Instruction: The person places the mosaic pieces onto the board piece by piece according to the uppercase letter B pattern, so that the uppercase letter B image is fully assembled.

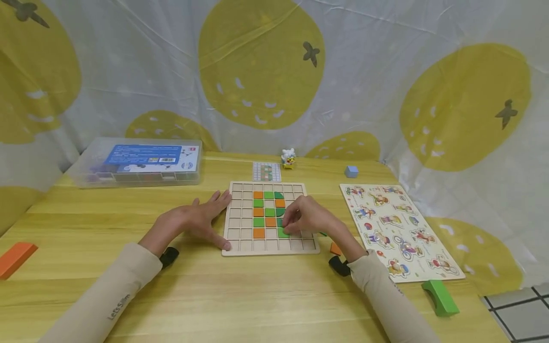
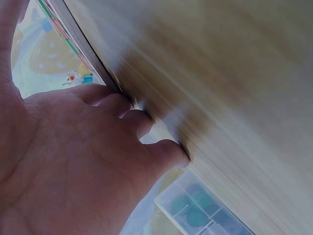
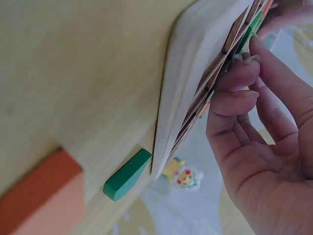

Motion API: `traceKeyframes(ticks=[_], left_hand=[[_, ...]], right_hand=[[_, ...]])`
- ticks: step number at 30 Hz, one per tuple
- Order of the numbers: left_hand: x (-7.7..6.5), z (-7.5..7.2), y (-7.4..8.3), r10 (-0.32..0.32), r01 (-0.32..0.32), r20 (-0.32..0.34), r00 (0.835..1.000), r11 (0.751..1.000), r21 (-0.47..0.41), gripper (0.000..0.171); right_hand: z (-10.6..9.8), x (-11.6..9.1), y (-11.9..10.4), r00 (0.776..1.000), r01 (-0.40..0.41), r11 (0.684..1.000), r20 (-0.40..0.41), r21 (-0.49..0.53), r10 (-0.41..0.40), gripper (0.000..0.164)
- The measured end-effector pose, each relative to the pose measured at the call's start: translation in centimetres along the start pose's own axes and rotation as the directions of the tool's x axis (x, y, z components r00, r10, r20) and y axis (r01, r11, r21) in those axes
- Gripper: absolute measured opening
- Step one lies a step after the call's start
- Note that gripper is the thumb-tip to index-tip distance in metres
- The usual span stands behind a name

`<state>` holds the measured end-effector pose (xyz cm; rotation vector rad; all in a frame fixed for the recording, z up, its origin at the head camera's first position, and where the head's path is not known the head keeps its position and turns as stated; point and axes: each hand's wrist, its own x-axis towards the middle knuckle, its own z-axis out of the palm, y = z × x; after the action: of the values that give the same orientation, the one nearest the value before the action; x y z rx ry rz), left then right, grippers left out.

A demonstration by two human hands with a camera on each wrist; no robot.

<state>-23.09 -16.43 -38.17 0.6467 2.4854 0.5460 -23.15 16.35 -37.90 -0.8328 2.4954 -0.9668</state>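
A wooden grid board [image 1: 240,245] lies mid-table with orange, light green and dark green tiles in several cells. My left hand [image 1: 201,220] rests at its left side, fingers spread, thumb at the near left corner. Over the right part of the pattern, my right hand [image 1: 306,215] has curled fingers and thumb at a green tile [image 1: 282,233] in the board. The right wrist view shows a green tile [image 3: 249,32] at those fingertips, partly hidden by them. A pattern card [image 1: 267,172] lies just beyond the board.
Right of the board lie a dark green piece [image 3: 127,175] and an orange piece [image 1: 336,248]. A picture puzzle [image 1: 403,233], green arch block [image 1: 441,298] and blue block [image 1: 351,171] are farther right. A plastic case [image 1: 137,177], toy figure [image 1: 289,158] and orange block [image 1: 16,259] also sit there.
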Motion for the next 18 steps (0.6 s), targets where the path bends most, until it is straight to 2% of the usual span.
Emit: traceKeyframes(ticks=[6,10,14,18], left_hand=[[-0.1,0.0,0.0,0.0,0.0,0.002,1.0,1.0,0.0,0.14],[-0.1,0.0,0.1,0.014,-0.014,0.0,1.0,1.0,-0.003,0.14],[0.0,0.0,0.1,0.014,-0.014,0.001,1.0,1.0,0.007,0.141],[0.2,0.0,0.0,0.008,-0.008,0.005,1.0,1.0,0.01,0.141]], right_hand=[[-1.4,-0.8,1.0,0.996,0.076,0.997,0.042,-0.001,-0.076,0.004],[-3.8,-3.2,2.6,0.995,0.085,0.996,0.051,-0.006,-0.084,0.012],[-5.9,-6.6,4.7,0.994,0.051,0.999,0.099,0.005,-0.051,0.023],[-6.8,-9.4,6.4,0.989,-0.02,0.999,0.146,0.031,0.016,0.032]])
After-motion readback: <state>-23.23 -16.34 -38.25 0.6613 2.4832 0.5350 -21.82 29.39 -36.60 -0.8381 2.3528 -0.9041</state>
